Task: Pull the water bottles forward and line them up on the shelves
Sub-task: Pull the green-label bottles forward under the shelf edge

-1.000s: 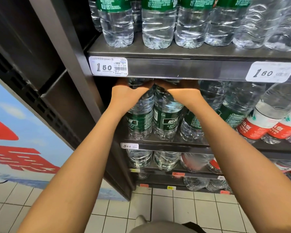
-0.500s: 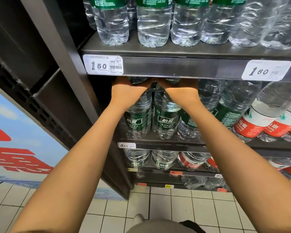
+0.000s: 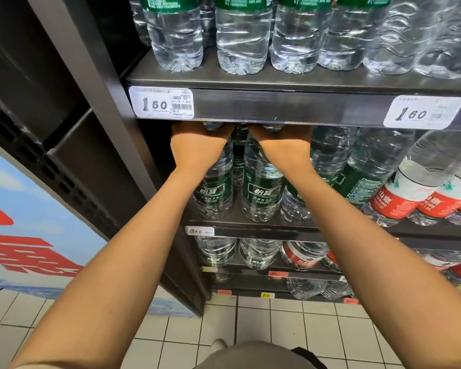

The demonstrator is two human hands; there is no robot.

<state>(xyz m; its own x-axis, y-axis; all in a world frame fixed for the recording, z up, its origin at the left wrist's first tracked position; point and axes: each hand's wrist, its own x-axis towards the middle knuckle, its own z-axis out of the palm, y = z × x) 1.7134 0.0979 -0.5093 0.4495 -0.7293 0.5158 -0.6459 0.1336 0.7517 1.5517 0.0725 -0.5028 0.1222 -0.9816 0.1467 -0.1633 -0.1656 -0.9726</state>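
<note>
Water bottles with green labels stand on the middle shelf [image 3: 250,225], just under the 1.50 price tag [image 3: 161,103], and over the last second the two front ones have barely shifted. My left hand [image 3: 197,145] grips the shoulder of the left bottle [image 3: 215,193]; my right hand [image 3: 284,147] grips the right bottle [image 3: 261,193]. Both fingers' ends are hidden behind the upper shelf edge. I judge the pull forward nearly done, with alignment remaining.

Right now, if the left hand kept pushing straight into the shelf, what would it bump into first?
Probably the top of the green-label bottle under the left hand. Its fingers are hidden behind the upper shelf edge, so depth is unclear.
</note>
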